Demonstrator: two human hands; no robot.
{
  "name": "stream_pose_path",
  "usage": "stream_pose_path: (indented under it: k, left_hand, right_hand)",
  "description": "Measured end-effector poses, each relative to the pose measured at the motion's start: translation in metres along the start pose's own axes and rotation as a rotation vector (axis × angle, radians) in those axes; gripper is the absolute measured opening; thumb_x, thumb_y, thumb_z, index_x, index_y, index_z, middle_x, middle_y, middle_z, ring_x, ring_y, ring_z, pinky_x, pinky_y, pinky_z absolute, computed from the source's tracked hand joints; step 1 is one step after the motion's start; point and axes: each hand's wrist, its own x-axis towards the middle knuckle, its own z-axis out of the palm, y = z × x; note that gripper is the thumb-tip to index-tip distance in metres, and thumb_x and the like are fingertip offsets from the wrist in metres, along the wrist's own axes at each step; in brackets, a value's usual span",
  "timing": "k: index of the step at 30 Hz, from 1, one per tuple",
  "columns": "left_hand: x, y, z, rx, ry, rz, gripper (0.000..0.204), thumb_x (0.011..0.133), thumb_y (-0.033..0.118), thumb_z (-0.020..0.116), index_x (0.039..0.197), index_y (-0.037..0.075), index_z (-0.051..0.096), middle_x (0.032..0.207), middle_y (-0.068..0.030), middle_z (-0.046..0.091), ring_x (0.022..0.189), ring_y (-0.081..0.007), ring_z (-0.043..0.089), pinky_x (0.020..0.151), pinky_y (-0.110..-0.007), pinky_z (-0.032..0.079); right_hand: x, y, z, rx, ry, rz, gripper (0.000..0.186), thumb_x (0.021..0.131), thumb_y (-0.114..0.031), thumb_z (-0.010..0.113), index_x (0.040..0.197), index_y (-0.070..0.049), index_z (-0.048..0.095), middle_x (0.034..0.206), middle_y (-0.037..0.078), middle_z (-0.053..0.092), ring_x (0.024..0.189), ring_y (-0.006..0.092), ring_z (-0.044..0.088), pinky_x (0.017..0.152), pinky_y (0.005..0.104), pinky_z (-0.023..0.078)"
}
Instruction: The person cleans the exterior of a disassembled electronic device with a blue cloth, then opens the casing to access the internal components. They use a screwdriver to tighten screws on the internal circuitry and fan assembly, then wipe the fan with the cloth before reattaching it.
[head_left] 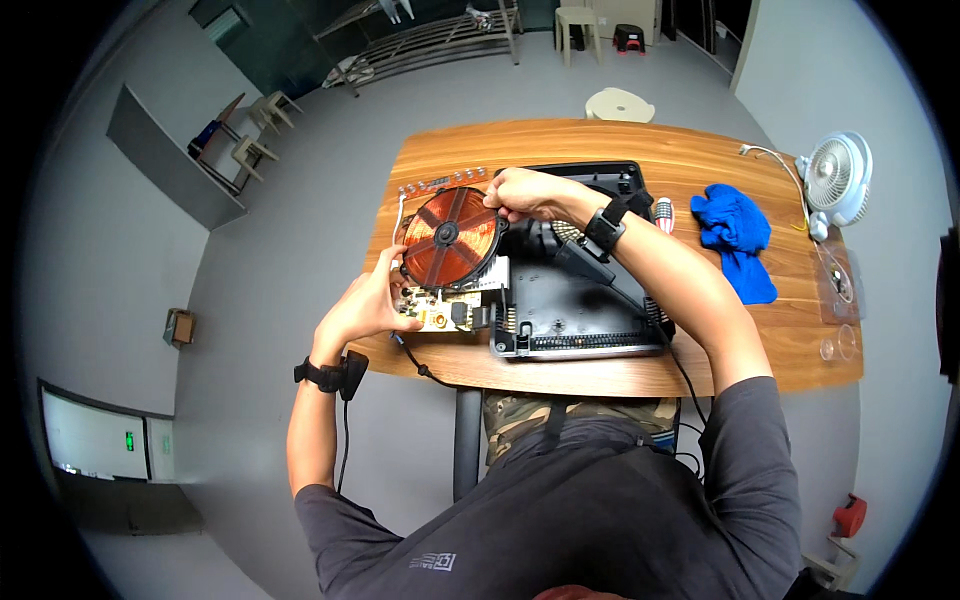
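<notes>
1. Your round coil [447, 234] is coppery orange, crossed by dark red spokes.
2. Your casing [585, 312] is black.
3. Your counter [740, 345] shows brown wood grain.
4. Your cloth [735, 225] is bright blue.
5. Your shirt [590, 500] is dark grey.

Dark grey short-sleeved shirt [610, 510], camouflage trousers [510, 415], black gear on each wrist.
From my remote feed, I see a small pale print [433, 562] on the shirt just past 6 o'clock, with the left sleeve [345, 535] at 7 and the right sleeve [745, 430] at 4, both in plain dark cloth. The left hand [360, 302] and right hand [525, 193] are bare. At 8 o'clock I make out a black wrist strap [320, 376] with a blocky black module [353, 376] and a thin dark cable [345, 450]; at 2, another black strap [605, 228].
</notes>
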Motion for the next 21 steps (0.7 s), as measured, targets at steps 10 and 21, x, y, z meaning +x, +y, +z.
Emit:
stream_pose_path:
  k: [10, 21]
  left_hand:
    - [0.064, 0.092, 0.024, 0.018, -0.084, 0.16, 0.119, 0.061, 0.033, 0.092, 0.155, 0.005, 0.024, 0.101, -0.0241, 0.07, 0.096, -0.0393, 0.07, 0.088, -0.044, 0.054]
    - [0.089, 0.146, 0.082, 0.063, -0.135, 0.097, 0.111, 0.065, 0.033, 0.09, 0.152, 0.003, 0.028, 0.101, -0.0207, 0.07, 0.089, -0.0374, 0.071, 0.081, -0.043, 0.056]
  right_hand:
    - [-0.07, 0.038, -0.104, 0.018, 0.148, 0.012, 0.014, 0.098, -0.012, 0.058, 0.086, -0.007, 0.062, 0.068, -0.001, 0.054, 0.053, 0.0088, 0.049, 0.047, 0.0253, 0.043]
    - [-0.112, 0.078, -0.138, 0.028, 0.229, 0.096, 0.018, 0.102, -0.015, 0.057, 0.085, -0.013, 0.059, 0.071, -0.007, 0.047, 0.058, 0.0046, 0.04, 0.049, 0.0196, 0.033]
